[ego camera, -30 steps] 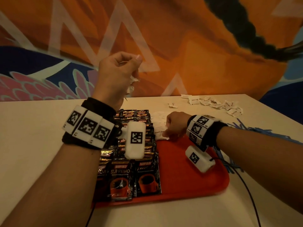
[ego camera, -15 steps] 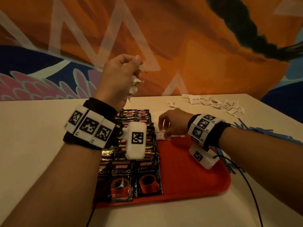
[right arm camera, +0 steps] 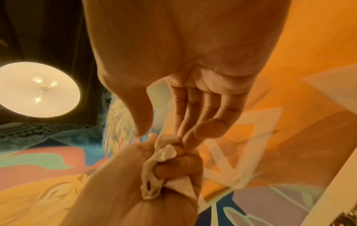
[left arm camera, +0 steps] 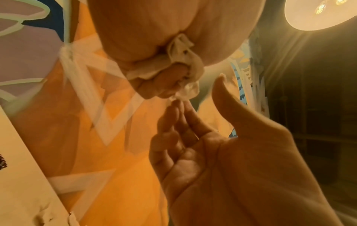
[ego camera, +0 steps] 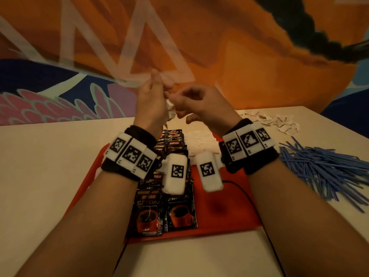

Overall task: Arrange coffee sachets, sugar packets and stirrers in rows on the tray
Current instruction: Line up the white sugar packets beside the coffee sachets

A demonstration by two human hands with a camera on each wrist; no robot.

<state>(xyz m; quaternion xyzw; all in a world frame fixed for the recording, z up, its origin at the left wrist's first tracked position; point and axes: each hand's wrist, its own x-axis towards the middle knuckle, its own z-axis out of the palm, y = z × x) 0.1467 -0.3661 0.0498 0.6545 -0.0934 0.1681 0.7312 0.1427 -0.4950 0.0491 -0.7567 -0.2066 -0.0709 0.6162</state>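
Note:
My left hand (ego camera: 151, 100) is raised above the far end of the red tray (ego camera: 219, 206), its fingers curled round a crumpled bunch of white sugar packets (ego camera: 170, 112). The left wrist view shows the bunch (left arm camera: 185, 64) squeezed in that fist. My right hand (ego camera: 199, 104) has come up beside it. Its straight fingers (right arm camera: 195, 119) touch the bunch (right arm camera: 162, 154) while the thumb stands apart. Black coffee sachets (ego camera: 165, 212) lie in two rows down the tray's left half. A few white sugar packets (ego camera: 199, 140) lie at the tray's far middle.
Blue stirrers (ego camera: 323, 168) lie in a loose heap on the table, right of the tray. More sugar packets (ego camera: 275, 122) are scattered at the far right of the table. A painted wall stands behind the table. Cables run from both wrist cameras.
My right hand has left the sugar packets on the tray and risen to meet my left hand. The left hand has stayed raised, still holding its bunch.

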